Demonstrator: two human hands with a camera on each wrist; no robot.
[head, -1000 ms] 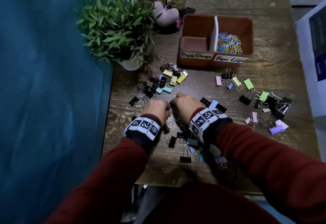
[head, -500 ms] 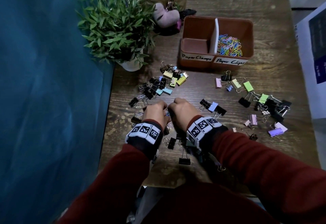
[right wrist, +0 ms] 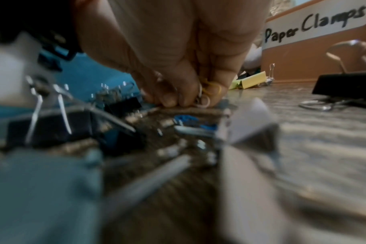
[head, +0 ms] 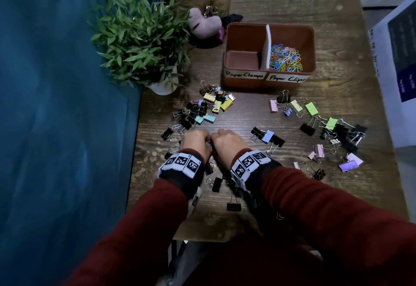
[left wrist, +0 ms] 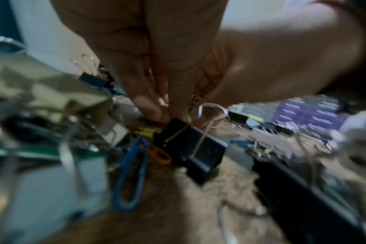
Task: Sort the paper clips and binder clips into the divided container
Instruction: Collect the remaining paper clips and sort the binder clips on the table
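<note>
My left hand (head: 196, 142) and right hand (head: 230, 143) are curled knuckle to knuckle over the pile of binder clips (head: 216, 182) at the table's middle. The left fingertips (left wrist: 155, 110) pinch something small and blue, apparently a paper clip, right above a black binder clip (left wrist: 190, 147). A blue paper clip (left wrist: 132, 173) and an orange one (left wrist: 160, 156) lie beside it. My right hand (right wrist: 188, 100) grips yellow and white paper clips (right wrist: 208, 95) in its curled fingers. The brown divided container (head: 267, 84) stands farther back; its right half holds coloured paper clips (head: 286, 59), its left half is bare.
More binder clips lie in a heap at the left (head: 202, 110) and scattered to the right (head: 331, 132). A potted plant (head: 141, 44) stands at the back left near the table's left edge. A plush keychain (head: 203, 24) and a bag sit behind the container.
Both hands stay together at the same spot, shifting only slightly toward me. The clips and the container have not moved.
</note>
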